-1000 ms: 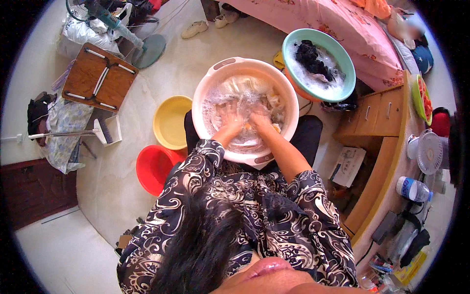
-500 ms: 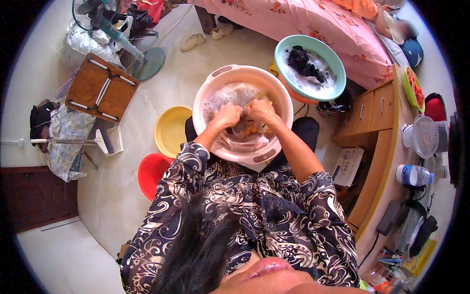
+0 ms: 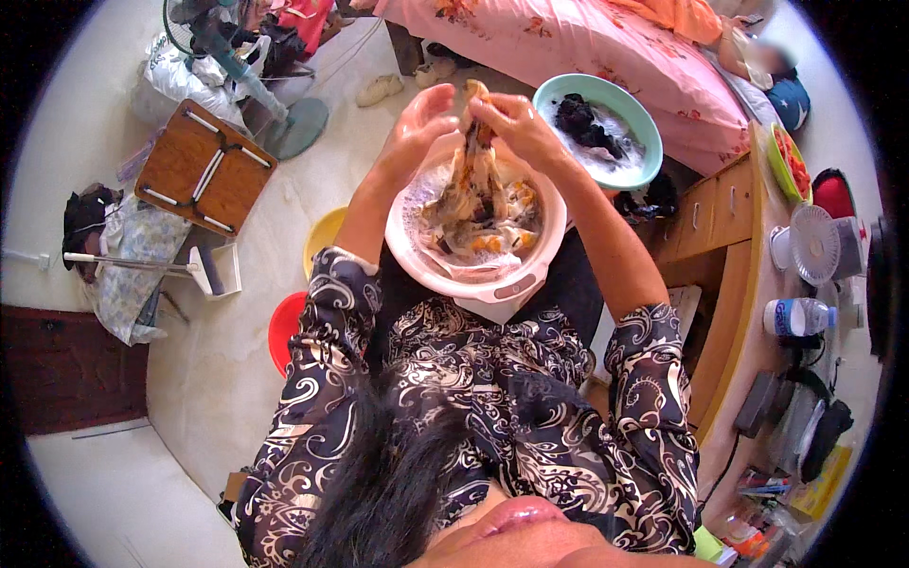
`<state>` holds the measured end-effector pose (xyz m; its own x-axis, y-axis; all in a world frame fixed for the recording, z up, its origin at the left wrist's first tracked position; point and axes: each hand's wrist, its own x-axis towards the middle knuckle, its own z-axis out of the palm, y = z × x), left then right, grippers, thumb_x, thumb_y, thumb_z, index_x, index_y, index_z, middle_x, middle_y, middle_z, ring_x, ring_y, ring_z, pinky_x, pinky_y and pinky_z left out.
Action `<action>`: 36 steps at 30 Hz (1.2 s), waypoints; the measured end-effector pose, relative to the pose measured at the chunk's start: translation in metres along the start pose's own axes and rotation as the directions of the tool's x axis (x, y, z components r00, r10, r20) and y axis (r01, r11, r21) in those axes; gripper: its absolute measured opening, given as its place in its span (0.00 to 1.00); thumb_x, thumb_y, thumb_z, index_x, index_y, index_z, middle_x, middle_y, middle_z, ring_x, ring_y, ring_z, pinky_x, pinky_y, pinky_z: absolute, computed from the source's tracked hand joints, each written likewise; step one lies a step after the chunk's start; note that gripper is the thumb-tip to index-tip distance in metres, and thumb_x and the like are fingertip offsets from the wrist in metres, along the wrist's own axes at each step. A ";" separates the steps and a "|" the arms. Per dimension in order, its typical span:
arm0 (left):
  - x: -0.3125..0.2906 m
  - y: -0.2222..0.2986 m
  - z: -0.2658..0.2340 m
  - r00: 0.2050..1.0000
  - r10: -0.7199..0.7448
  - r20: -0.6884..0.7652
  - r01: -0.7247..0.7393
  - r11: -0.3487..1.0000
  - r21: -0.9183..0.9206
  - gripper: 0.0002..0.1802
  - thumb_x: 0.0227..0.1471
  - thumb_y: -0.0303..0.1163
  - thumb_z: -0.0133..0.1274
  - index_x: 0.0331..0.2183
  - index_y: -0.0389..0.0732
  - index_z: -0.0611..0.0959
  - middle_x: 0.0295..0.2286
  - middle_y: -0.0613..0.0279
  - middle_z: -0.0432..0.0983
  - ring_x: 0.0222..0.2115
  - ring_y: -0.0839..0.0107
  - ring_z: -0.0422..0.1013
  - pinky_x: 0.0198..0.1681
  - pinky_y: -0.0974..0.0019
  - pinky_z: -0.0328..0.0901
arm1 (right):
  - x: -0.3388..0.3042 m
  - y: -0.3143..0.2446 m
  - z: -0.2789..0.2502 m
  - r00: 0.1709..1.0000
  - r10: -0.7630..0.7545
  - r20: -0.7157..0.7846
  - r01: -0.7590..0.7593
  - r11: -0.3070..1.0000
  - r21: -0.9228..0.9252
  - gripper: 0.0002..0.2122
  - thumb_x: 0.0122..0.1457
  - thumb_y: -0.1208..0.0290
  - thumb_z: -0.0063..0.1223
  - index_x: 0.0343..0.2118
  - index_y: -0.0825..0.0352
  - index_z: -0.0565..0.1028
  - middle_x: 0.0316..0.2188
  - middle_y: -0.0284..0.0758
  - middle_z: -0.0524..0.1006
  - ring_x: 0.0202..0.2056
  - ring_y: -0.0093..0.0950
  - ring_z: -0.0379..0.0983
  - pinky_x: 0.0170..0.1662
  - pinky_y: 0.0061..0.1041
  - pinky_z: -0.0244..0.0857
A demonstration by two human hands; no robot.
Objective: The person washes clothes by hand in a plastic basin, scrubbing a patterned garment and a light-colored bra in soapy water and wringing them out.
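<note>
My right hand (image 3: 514,125) is closed on the bunched top of a wet patterned cloth (image 3: 481,175) in orange, white and dark tones. It holds the cloth up, and the lower part hangs down into a pale pink basin (image 3: 402,257), where more of the fabric lies in a heap. Beside the raised end, my left hand (image 3: 417,121) is open, its fingers stretched and the palm toward the cloth. Suds cling to the inside of the basin, which sits between my knees.
Behind on the right, a turquoise basin (image 3: 653,156) holds dark clothes in foamy water. Yellow (image 3: 322,237) and red (image 3: 284,331) basins stand on the left floor. A wooden desk (image 3: 705,388) runs along my right. Beyond is a bed (image 3: 530,38), with a person lying on it.
Both hands have risen out of the basin and moved away from me. The right hand has lifted the cloth's end, and the left hand has opened beside it.
</note>
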<state>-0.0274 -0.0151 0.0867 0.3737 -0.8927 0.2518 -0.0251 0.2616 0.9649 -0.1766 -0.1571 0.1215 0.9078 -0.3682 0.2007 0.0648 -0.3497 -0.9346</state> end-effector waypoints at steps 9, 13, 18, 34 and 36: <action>-0.044 -0.076 0.040 0.958 -0.283 -0.046 0.287 0.937 0.198 0.37 0.47 0.42 0.66 0.55 0.37 0.71 0.46 0.57 0.75 0.50 0.66 0.68 0.57 0.62 0.61 | 0.042 -0.089 0.004 0.967 -0.224 -0.123 0.240 0.962 0.131 0.17 0.67 0.59 0.46 0.35 0.71 0.77 0.28 0.34 0.77 0.31 0.20 0.74 0.41 0.24 0.72; -0.038 -0.086 0.038 0.938 -0.276 -0.210 0.303 0.946 0.112 0.16 0.54 0.38 0.60 0.40 0.37 0.81 0.34 0.63 0.79 0.36 0.74 0.73 0.43 0.67 0.67 | 0.047 -0.117 0.000 0.930 -0.330 -0.163 0.363 0.898 0.251 0.12 0.68 0.65 0.42 0.38 0.70 0.74 0.29 0.31 0.77 0.30 0.23 0.74 0.36 0.24 0.68; -0.031 -0.093 0.032 0.950 -0.184 -0.251 0.152 0.978 -0.143 0.14 0.57 0.41 0.55 0.36 0.39 0.81 0.30 0.66 0.77 0.29 0.75 0.71 0.35 0.70 0.67 | 0.030 -0.088 -0.034 0.968 -0.080 -0.236 0.223 0.703 0.675 0.09 0.61 0.65 0.55 0.39 0.64 0.74 0.31 0.39 0.78 0.33 0.32 0.78 0.43 0.25 0.72; 0.018 0.064 0.019 0.991 -0.047 0.123 -0.072 0.591 0.804 0.23 0.41 0.28 0.52 0.42 0.31 0.73 0.38 0.40 0.76 0.43 0.46 0.72 0.48 0.56 0.66 | -0.092 0.191 0.027 0.833 0.551 -0.045 -0.505 0.791 0.345 0.17 0.62 0.52 0.50 0.34 0.65 0.74 0.27 0.29 0.73 0.28 0.22 0.73 0.33 0.24 0.72; 0.021 0.067 0.013 0.984 -0.021 0.178 -0.140 0.530 0.836 0.24 0.40 0.28 0.53 0.43 0.31 0.72 0.39 0.40 0.75 0.44 0.46 0.71 0.48 0.57 0.66 | -0.091 0.190 0.028 0.818 0.574 -0.039 -0.565 0.813 0.140 0.19 0.59 0.54 0.52 0.31 0.69 0.78 0.26 0.33 0.77 0.27 0.25 0.75 0.32 0.26 0.73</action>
<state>-0.0338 -0.0212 0.1572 0.2029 -0.9491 0.2411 -0.8413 -0.0429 0.5388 -0.2348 -0.1659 -0.0829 0.7635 -0.5352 -0.3614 -0.4019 0.0443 -0.9146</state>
